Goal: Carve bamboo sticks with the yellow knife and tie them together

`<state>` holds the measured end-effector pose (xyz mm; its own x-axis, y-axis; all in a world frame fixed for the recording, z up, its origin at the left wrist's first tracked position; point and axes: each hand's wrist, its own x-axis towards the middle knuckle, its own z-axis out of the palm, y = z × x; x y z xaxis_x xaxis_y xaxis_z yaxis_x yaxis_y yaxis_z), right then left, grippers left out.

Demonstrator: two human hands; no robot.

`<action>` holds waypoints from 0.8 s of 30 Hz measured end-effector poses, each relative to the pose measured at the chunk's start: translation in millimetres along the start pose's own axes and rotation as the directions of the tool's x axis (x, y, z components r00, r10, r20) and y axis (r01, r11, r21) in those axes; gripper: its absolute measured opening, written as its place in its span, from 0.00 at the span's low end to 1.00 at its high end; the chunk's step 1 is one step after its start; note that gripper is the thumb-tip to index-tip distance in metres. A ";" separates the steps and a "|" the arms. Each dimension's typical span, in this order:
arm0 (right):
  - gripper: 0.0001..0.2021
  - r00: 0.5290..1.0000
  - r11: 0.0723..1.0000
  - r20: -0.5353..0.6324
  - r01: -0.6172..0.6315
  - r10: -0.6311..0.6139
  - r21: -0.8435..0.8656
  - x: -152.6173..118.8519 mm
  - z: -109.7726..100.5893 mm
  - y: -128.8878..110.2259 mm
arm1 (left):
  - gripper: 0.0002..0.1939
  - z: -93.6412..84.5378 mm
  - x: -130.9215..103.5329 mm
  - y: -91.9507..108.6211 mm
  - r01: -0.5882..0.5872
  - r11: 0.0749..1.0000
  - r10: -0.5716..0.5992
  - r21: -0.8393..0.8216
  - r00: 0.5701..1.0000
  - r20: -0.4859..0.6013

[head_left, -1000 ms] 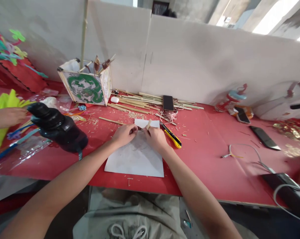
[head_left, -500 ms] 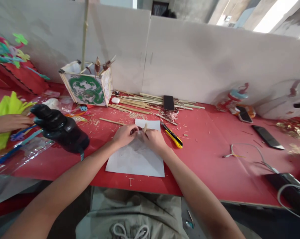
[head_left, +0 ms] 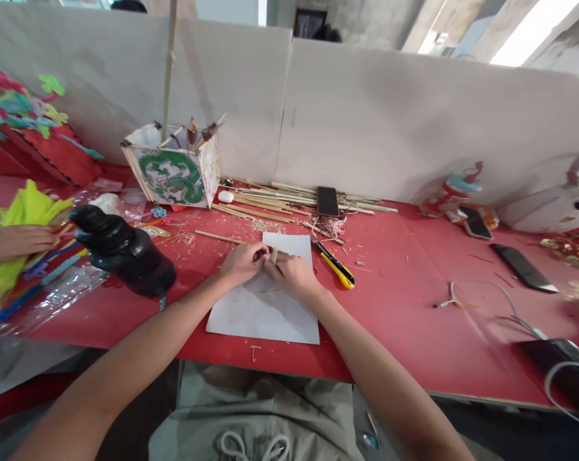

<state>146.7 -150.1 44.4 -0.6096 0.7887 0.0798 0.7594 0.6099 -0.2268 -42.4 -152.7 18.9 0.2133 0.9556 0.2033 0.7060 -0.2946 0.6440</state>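
Note:
Over a sheet of white paper [head_left: 265, 320], my two hands meet with curled fingers. My right hand [head_left: 296, 278] is closed on a short pale bamboo piece [head_left: 280, 255], whose end shows above the fingers. My left hand [head_left: 241, 264] is pinched closed against the right fingertips; something small and dark reddish shows there, too little to name. A yellow and black utility knife [head_left: 334, 264] lies just right of the paper. Behind my left hand a thin bamboo stick [head_left: 217, 237] lies on the red table.
Bamboo strips [head_left: 265, 203], a phone [head_left: 327, 202] and tangled string [head_left: 331, 225] lie behind. A paper lantern [head_left: 171, 176] stands back left. A dark bottle [head_left: 126, 253] stands near my left forearm, beyond it another person's hand [head_left: 18, 243]. At right are a black phone [head_left: 522, 266] and cable.
The bamboo piece at my right fingers has turned from pointing up to lying more sideways. My hands stay together over the paper. The view has shifted slightly.

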 end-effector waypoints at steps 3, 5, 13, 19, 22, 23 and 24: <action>0.22 0.999 0.999 0.007 0.038 -0.038 0.016 0.0 2.2 -1.7 | 0.07 -0.4 -0.3 -0.8 0.008 1.000 -0.008 -0.004 1.000 0.004; 0.24 0.992 0.992 -0.006 -0.124 0.124 -0.024 2.6 1.8 7.0 | 0.07 0.5 -0.4 -0.5 0.002 1.000 -0.002 0.013 1.000 -0.010; 0.22 0.999 0.999 -0.003 -0.046 0.046 0.014 0.9 -0.8 2.3 | 0.08 1.0 1.4 -2.6 -0.004 1.000 0.004 0.025 1.000 -0.002; 0.23 0.981 0.981 -0.028 -0.191 0.190 -0.023 4.2 1.1 10.1 | 0.07 1.8 1.2 -4.2 -0.017 0.999 0.017 0.027 1.000 -0.007; 0.22 0.947 0.950 -0.106 -0.308 0.302 -0.050 6.1 -0.3 19.7 | 0.06 2.4 0.9 -2.3 0.002 1.000 -0.002 0.029 1.000 -0.012; 0.21 0.951 0.954 -0.106 -0.295 0.289 -0.045 5.6 -0.5 18.8 | 0.06 2.3 0.9 -2.1 0.003 1.000 -0.002 0.030 1.000 -0.009; 0.21 0.964 0.966 -0.089 -0.255 0.252 -0.032 4.6 -0.4 15.9 | 0.07 2.1 1.0 -2.4 -0.001 1.000 0.001 0.029 1.000 -0.005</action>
<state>156.0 -136.7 41.5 -0.3762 0.9205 0.1058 0.8968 0.3905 -0.2082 -42.5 -151.0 16.1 0.2106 0.9552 0.2081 0.7254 -0.2954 0.6218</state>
